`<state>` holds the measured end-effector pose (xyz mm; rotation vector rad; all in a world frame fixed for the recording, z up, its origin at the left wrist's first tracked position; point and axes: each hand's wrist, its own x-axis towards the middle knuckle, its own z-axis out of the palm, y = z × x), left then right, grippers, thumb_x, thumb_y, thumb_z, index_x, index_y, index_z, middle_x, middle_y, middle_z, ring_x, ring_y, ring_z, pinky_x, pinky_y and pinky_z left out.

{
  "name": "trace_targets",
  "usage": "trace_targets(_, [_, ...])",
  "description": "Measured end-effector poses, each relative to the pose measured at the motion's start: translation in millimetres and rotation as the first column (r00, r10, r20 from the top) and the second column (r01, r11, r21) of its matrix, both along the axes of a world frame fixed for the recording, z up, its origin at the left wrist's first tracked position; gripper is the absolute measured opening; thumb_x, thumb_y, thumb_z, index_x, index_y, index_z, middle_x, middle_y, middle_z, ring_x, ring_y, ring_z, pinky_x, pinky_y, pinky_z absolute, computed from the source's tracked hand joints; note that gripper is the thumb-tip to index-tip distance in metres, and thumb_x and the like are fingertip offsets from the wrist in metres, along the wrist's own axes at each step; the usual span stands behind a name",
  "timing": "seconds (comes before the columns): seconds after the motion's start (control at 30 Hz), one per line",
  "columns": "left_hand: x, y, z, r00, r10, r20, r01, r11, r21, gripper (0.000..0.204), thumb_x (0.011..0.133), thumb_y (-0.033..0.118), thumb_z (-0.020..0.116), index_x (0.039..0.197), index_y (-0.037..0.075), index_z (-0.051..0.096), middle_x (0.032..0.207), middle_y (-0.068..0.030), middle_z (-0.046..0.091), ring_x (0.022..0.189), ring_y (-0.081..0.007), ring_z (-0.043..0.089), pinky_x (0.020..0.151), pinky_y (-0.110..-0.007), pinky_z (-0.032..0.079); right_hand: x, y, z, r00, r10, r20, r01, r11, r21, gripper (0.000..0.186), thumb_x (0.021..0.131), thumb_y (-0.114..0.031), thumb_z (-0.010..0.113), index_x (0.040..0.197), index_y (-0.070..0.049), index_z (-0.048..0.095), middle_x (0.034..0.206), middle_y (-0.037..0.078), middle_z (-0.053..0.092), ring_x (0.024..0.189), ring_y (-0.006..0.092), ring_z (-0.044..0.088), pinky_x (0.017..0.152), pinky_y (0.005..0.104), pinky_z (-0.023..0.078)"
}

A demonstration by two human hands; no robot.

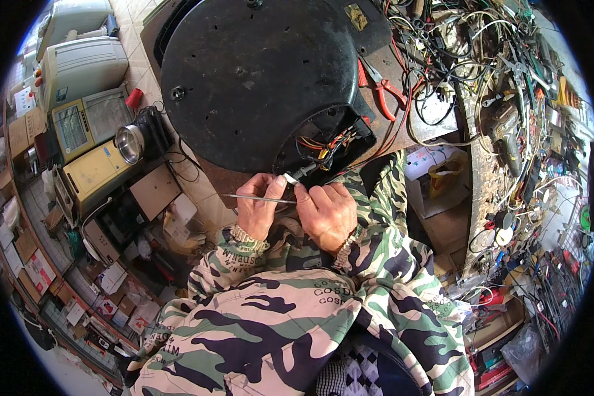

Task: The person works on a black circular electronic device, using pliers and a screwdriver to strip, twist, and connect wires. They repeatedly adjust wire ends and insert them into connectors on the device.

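One white piece, partly hidden, is pinched by left hand — beside it, curled right hand grips unclearly.

Round black appliance flat on tabletop, wire-filled compartment open by near edge; white connector, slim rod just outside.

Elec. repair wkshp: opened blk housing w/ exposed wiring, red-handled pliers alongside, cable tangle + hand pwr tool RHS, old equip. cases and cardboard boxes LHS.
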<state>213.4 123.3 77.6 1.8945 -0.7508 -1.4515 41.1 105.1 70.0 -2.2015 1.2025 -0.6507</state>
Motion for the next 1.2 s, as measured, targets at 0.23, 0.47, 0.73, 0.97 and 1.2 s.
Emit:
trace_targets(0.23, [-2, -4, 5, 0.992, -0.079, 0.098, 0.078, 0.997, 0.018, 0.032, 0.094, 0.027, 0.071, 0.088, -0.004, 0.066, 0.072, -0.0008, 0.063, 0.064, -0.0054, 0.052, 0.055, -0.024, 0.042, 0, -1, 1, 1.000, 0.006, 0.006, -0.006, 1.000, -0.007, 0.037, 0.070, -0.008, 0.066, 0.105, 0.001, 0.067, 0.072, 0.005, 0.051, 0.065, 0.0227, 0.058, 0.064, 0.0361, 0.049])
trace_targets(0.47, [-4, -6, 7, 0.988, -0.083, 0.134, 0.083, 0.997, 0.005, 0.032, 0.094, 0.026, 0.071, 0.086, -0.005, 0.066, 0.069, -0.0014, 0.062, 0.061, -0.0059, 0.051, 0.052, -0.025, 0.041, -1, -2, 4, 1.000, 0.023, -0.010, -0.023, 1.000, 0.011, 0.036, 0.072, -0.009, 0.064, 0.106, 0.002, 0.067, 0.074, 0.005, 0.051, 0.066, 0.0228, 0.059, 0.065, 0.0359, 0.050])
trace_targets(0.73, [-4, -6, 6, 0.984, -0.086, 0.158, 0.087, 0.996, 0.000, 0.032, 0.093, 0.026, 0.071, 0.085, -0.005, 0.066, 0.066, -0.0017, 0.061, 0.058, -0.0059, 0.050, 0.051, -0.025, 0.040, -1, -3, 4, 1.000, 0.019, 0.017, -0.019, 1.000, 0.015, 0.035, 0.071, -0.008, 0.065, 0.105, 0.002, 0.067, 0.074, 0.005, 0.051, 0.066, 0.0226, 0.058, 0.067, 0.0363, 0.049])
trace_targets(0.97, [-3, 2, -6, 0.997, -0.002, 0.071, 0.002, 1.000, -0.008, 0.025, 0.093, 0.020, 0.072, 0.085, -0.004, 0.066, 0.066, -0.0004, 0.061, 0.058, -0.0050, 0.051, 0.051, -0.023, 0.041, 4, -1, 7, 0.946, -0.304, 0.109, 0.260, 0.918, 0.300, 0.028, 0.074, -0.008, 0.075, 0.101, -0.002, 0.068, 0.076, 0.012, 0.066, 0.064, 0.0321, 0.064, 0.062, 0.0397, 0.051])
trace_targets(1.2, [-7, 0, -3, 0.998, 0.008, 0.056, -0.008, 1.000, 0.001, 0.024, 0.096, 0.021, 0.069, 0.088, -0.002, 0.066, 0.070, 0.0007, 0.062, 0.061, -0.0048, 0.051, 0.054, -0.023, 0.041, 9, -9, 26, 0.937, -0.350, 0.016, 0.277, 0.768, 0.578, 0.023, 0.083, -0.020, 0.069, 0.100, -0.005, 0.068, 0.079, 0.016, 0.069, 0.071, 0.0388, 0.067, 0.063, 0.0471, 0.052])
